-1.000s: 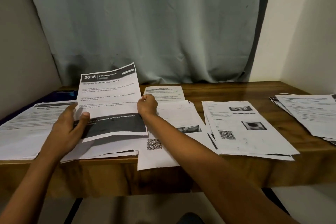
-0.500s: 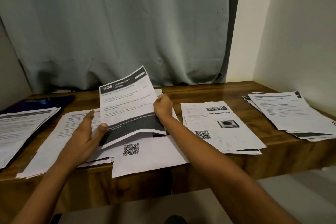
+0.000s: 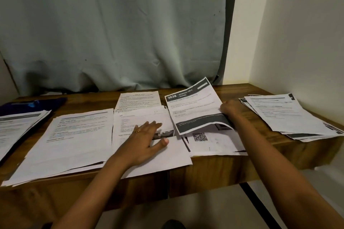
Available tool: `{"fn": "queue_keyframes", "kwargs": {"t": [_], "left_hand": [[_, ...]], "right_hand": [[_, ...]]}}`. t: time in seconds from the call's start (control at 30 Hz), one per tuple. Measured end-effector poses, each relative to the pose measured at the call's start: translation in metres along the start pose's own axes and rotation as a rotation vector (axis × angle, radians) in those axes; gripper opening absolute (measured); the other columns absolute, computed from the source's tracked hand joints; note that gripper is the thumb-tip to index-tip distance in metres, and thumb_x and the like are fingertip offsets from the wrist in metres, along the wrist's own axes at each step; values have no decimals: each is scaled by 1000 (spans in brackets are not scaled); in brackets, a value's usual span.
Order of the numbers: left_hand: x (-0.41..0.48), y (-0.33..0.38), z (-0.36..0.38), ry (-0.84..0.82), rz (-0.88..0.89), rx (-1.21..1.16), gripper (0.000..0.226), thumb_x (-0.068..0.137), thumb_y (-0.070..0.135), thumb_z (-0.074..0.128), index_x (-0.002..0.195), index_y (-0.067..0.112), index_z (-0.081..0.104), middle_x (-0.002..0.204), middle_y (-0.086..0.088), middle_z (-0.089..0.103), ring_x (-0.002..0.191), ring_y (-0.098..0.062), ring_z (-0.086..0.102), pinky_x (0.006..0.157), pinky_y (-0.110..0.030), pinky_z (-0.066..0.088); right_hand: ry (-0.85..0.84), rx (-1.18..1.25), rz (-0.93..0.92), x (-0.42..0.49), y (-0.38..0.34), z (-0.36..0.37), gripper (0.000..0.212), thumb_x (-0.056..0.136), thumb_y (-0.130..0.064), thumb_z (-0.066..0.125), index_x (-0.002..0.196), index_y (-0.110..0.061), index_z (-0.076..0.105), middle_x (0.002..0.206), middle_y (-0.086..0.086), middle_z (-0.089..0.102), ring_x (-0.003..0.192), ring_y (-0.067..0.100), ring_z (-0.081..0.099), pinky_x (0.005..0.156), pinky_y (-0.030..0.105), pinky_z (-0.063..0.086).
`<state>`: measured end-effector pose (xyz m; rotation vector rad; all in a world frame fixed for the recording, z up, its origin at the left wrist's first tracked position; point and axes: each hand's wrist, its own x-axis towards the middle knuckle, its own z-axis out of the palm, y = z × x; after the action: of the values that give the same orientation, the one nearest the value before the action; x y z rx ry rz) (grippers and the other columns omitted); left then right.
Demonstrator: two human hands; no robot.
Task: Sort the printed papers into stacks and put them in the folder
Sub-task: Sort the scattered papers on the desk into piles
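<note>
right hand [image 3: 229, 108] pinching "3638" sheet [image 3: 197, 106], left hand [image 3: 147, 139] flat on papers [image 3: 149, 117]

Our left hand [image 3: 149, 138] lies palm down, fingers straight (thumb splayed); our right hand [image 3: 229, 109], curled, pinches a sheet [image 3: 193, 107].

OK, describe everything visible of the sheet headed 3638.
The 3638 sheet is a white printed page with a dark header bar reading 3638 and DRESSING TABLE, lines of blurred text, and a dark band near its bottom. The right hand pinches its right edge, holding it tilted and slightly curled above the QR-code stack; whether it touches that stack is unclear.
</note>
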<state>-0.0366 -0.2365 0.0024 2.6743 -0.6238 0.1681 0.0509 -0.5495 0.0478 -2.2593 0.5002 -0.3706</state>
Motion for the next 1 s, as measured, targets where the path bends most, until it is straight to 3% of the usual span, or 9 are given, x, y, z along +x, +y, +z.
{"fn": "queue_keyframes", "kwargs": {"t": [0.13,0.3,0.43,0.5,0.57,0.67,0.77,0.9,1.0], "left_hand": [[0,6,10,-50,7,18,115,54,97,-3,151,36,14,161,7,10,148,-15,3,117,-36,1],[-3,8,14,-102,-34,70,72,89,68,27,151,34,13,161,6,8,149,-17,2,118,-39,2],[-3,-3,9,-79,-38,31,73,87,68,28,151,35,16,161,6,9,149,-17,1,119,-41,3],[-2,-13,2,-41,-36,-11,75,85,71,27,150,36,18,161,7,10,148,-15,2,119,-41,2],[0,-26,-9,-2,-62,-37,79,84,77,22,151,34,18,161,7,10,148,-15,3,119,-40,2],[6,-57,-23,67,-127,-49,100,68,86,14,150,31,21,160,3,15,148,-18,7,119,-43,1],[12,-84,-27,119,-173,-9,97,71,85,14,150,29,22,159,2,19,147,-19,11,119,-46,1],[17,-100,-20,97,-204,42,96,74,83,13,152,28,22,160,1,15,148,-21,9,119,-47,-1],[19,-107,-10,59,-236,62,98,71,84,10,151,29,22,160,-1,14,148,-24,9,118,-49,-1]], "right_hand": [[-4,-160,41,7,27,-10,25,94,-2,47,114,7,57,119,21,57,105,33,52,78,28,36],[80,-292,59,11,48,-5,32,95,-9,50,125,3,52,131,20,52,119,32,50,95,32,39],[106,-433,85,14,46,5,45,92,-25,58,131,-4,49,137,18,47,126,34,43,107,40,35],[163,-507,37,19,36,8,50,89,-27,60,132,-4,47,139,20,43,128,37,37,106,44,31],[199,-507,-82,21,16,13,43,87,-24,62,123,-2,52,132,20,49,122,37,43,100,42,34],[32,-321,-219,17,-31,31,21,92,-14,55,104,2,62,112,17,62,107,33,56,91,39,43],[-152,-49,-264,17,-71,67,19,90,-7,55,99,8,64,97,19,64,94,30,61,84,39,50],[-262,-31,-290,14,-108,119,8,91,-9,57,85,-3,59,80,10,52,81,22,56,77,33,52],[-320,-40,-289,16,-129,150,15,92,-16,59,82,-6,58,82,9,57,82,22,54,69,29,45]]}}
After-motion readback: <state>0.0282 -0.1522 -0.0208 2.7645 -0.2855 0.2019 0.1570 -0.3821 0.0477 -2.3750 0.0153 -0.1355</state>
